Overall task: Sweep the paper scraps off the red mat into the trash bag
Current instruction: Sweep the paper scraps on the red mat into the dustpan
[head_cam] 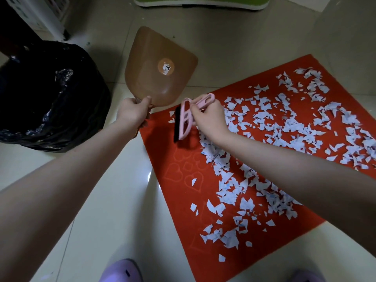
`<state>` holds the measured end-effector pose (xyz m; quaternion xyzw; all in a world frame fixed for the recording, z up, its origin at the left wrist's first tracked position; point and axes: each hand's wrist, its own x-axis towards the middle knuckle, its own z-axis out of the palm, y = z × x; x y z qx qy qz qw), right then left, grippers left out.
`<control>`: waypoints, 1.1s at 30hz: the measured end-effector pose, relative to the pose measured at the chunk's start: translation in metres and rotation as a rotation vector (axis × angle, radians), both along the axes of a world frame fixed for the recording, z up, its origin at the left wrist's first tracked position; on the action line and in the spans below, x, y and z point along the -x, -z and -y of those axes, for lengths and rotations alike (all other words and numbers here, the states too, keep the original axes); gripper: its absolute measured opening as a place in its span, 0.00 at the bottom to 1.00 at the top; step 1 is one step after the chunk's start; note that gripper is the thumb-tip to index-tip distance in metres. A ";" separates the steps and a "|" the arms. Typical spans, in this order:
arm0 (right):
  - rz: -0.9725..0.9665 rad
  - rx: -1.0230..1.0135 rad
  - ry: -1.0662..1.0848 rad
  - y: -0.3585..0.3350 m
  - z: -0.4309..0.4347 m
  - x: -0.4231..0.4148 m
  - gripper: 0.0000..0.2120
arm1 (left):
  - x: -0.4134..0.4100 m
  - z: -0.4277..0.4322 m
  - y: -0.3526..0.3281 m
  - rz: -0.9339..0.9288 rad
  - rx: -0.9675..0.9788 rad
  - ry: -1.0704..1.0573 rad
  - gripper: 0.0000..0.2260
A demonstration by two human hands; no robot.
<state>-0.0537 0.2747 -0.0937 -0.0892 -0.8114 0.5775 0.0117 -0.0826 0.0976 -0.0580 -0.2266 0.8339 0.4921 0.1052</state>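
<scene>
Left hand (pixel 133 110) around dustpan (pixel 160 68); right hand (pixel 207 117) around brush (pixel 186 123); trash bag (pixel 50 94) left of red mat (pixel 173 169)

The hands grip a brown dustpan (pixel 158 68) and pink brush (pixel 188 119) beside scrap-strewn red mat (pixel 183 200).

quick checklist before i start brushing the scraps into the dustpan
1. Left hand grips the dustpan by its handle: ok.
2. Right hand holds the brush: ok.
3. Dustpan lip set down on the red mat: not ok; it is held up beside the mat's far left corner.
4. Brush bristles touching the mat: cannot tell; the brush is over the mat at the left edge of the paper scraps.
5. Trash bag open and left of the mat: ok.
6. Scraps gathered into one pile: not ok; they are spread over most of the mat.
</scene>
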 end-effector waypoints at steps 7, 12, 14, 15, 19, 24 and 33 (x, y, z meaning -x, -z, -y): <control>0.038 0.038 0.010 0.020 0.031 0.016 0.05 | 0.000 0.000 0.000 -0.002 -0.047 -0.067 0.14; 0.033 -0.080 0.062 0.019 0.013 0.014 0.07 | 0.000 -0.002 0.001 0.001 -0.021 -0.032 0.15; 0.024 -0.116 0.059 0.016 -0.003 0.008 0.08 | 0.000 -0.003 0.000 -0.002 -0.003 -0.014 0.15; 0.022 -0.141 0.056 0.014 -0.011 0.005 0.08 | 0.000 -0.003 0.000 -0.005 0.005 -0.005 0.15; -0.027 -0.154 0.119 -0.001 -0.041 -0.008 0.03 | -0.001 -0.006 0.002 -0.009 0.000 0.014 0.16; -0.036 0.026 0.113 -0.018 -0.036 -0.016 0.10 | -0.001 -0.007 0.005 0.001 -0.012 0.007 0.15; 0.054 -0.095 0.100 0.007 -0.005 0.017 0.07 | -0.001 -0.012 0.007 0.007 -0.015 -0.005 0.15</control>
